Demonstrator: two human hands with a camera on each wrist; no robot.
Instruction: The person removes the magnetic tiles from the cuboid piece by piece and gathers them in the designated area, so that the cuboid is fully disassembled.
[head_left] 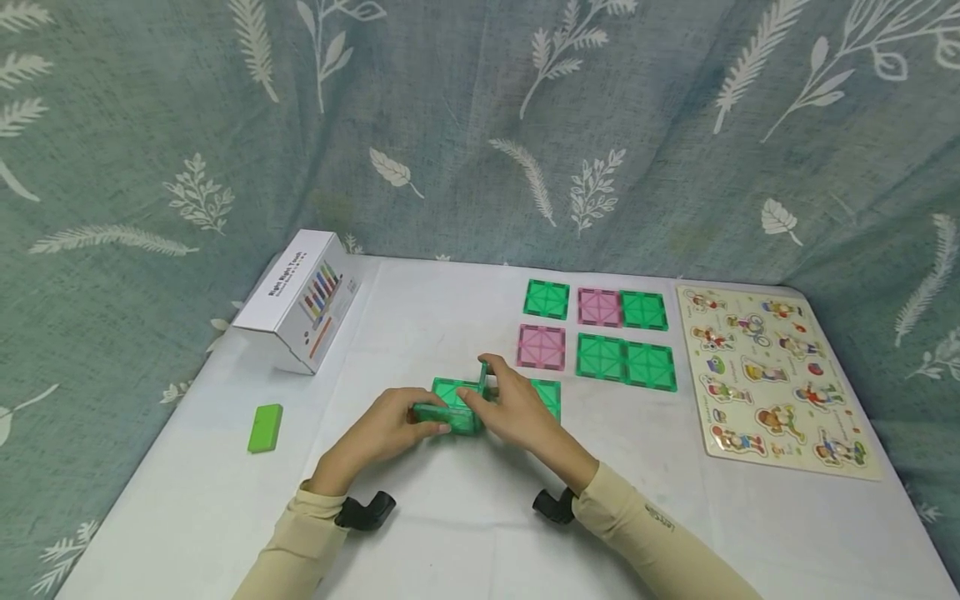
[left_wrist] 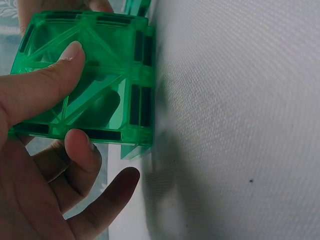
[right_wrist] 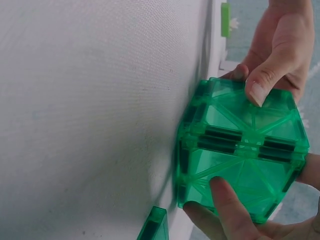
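Several translucent green square magnetic tiles stand joined at their edges in the middle of the table, like walls of a small box. My left hand (head_left: 388,429) holds the near upright tile (left_wrist: 100,45), its thumb flat on the outer face. On the right side, my right hand (head_left: 521,408) pinches the adjoining upright tile (right_wrist: 240,177), with fingertips on its outer face. Behind the near wall shows another green tile (head_left: 447,387); how it joins the rest is partly hidden. A separate green tile (head_left: 547,395) lies just beyond the right hand, partly covered by it.
Green tiles (head_left: 648,365) and pink tiles (head_left: 542,347) lie flat at the back right. A picture puzzle board (head_left: 772,379) lies at far right. Left are a white box (head_left: 300,292) and a green block (head_left: 265,428). A patterned curtain (head_left: 465,125) hangs behind the table.
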